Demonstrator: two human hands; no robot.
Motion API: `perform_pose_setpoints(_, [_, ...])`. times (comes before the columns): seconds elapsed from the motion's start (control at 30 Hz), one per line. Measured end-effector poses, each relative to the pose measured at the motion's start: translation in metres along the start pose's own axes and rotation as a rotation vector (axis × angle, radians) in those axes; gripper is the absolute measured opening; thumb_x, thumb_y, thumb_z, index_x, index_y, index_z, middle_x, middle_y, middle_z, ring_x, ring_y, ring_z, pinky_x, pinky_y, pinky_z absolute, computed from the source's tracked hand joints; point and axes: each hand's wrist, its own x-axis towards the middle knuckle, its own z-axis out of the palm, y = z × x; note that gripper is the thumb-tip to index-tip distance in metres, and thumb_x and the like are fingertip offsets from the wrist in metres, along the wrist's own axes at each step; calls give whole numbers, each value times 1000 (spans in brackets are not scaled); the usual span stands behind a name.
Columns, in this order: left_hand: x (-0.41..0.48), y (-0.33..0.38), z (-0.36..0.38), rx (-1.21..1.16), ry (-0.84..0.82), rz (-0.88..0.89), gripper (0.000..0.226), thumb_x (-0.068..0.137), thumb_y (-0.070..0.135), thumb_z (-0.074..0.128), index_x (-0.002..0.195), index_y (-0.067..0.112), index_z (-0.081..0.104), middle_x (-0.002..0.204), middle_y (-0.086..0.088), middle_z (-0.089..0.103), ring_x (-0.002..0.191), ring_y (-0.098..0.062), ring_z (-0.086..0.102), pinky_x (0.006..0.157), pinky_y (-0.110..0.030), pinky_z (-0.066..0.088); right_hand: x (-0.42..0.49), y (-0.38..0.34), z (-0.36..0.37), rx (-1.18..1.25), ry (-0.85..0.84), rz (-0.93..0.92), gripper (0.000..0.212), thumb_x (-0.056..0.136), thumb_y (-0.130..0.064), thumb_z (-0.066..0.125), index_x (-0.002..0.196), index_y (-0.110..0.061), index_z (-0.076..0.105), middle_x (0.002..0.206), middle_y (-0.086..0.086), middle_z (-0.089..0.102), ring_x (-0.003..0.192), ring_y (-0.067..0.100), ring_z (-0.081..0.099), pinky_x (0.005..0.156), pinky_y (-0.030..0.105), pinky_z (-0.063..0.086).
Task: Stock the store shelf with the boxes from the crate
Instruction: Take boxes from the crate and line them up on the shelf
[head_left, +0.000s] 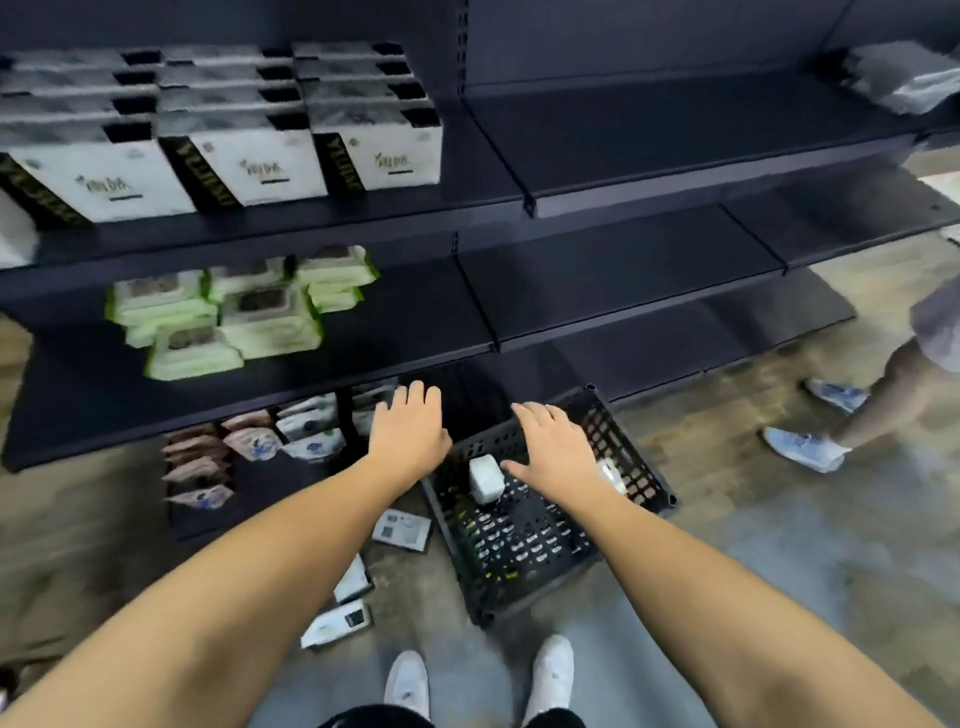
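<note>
Black plastic crate on the floor holds only one small white box that I can see, rows of white boxes already stand on the shelf, and my left hand and right hand hover with fingers spread, holding nothing.

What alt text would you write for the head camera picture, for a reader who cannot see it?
A person's open left hand and right hand reach down toward a black crate on the floor, which holds a small white box. Behind it stands a dark store shelf with rows of white boxes on its upper left level.
</note>
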Motion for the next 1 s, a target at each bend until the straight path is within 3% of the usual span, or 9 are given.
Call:
perform_pose_setpoints(0.23, [-10,-2,76,-68,-78,-215,56,96,42,49,141,13,35,142,-9,39,131,-30,39,99,-44,41,39,19,78,-21,-136,-123,82,84,-55,64,150,-19,30,151,3,36,138,27,33,103,42,42])
perform_pose_setpoints(0.37, [2,-5,122,-47,-135,-225,57,96,44,47,142,14,34,146,-7,36,136,-28,33,103,-41,38,56,35,133,4,-230,-130,76,88,-54,60,150,-25,28,153,2,31,138,30,30,101,46,44])
perform_pose_setpoints(0.53, [48,-4,185,-35,-79,-166,57,97,43,45,145,14,33,151,-7,32,140,-28,29,106,-41,36,82,52,210,-21,-326,-97,74,91,-54,57,151,-25,23,156,3,25,141,30,25,105,47,40])
perform_pose_setpoints(0.73, [82,4,255,33,-30,-36,59,94,39,48,145,13,35,155,-10,29,144,-31,24,112,-43,29,113,61,293,0,-285,-37,75,91,-52,58,150,-23,24,151,6,29,136,30,30,104,44,39])
perform_pose_setpoints(0.87, [91,11,291,15,-2,39,54,87,35,59,135,10,50,146,-13,43,138,-34,37,108,-47,36,129,59,337,12,-293,-12,72,91,-47,59,151,-29,23,155,6,22,137,31,28,107,44,38])
perform_pose_setpoints(1.0, [96,15,319,-8,91,91,50,79,33,67,123,11,60,136,-12,54,129,-33,48,101,-47,44,138,57,373,36,-288,24,73,89,-30,64,149,-33,22,157,8,12,134,34,30,104,45,40])
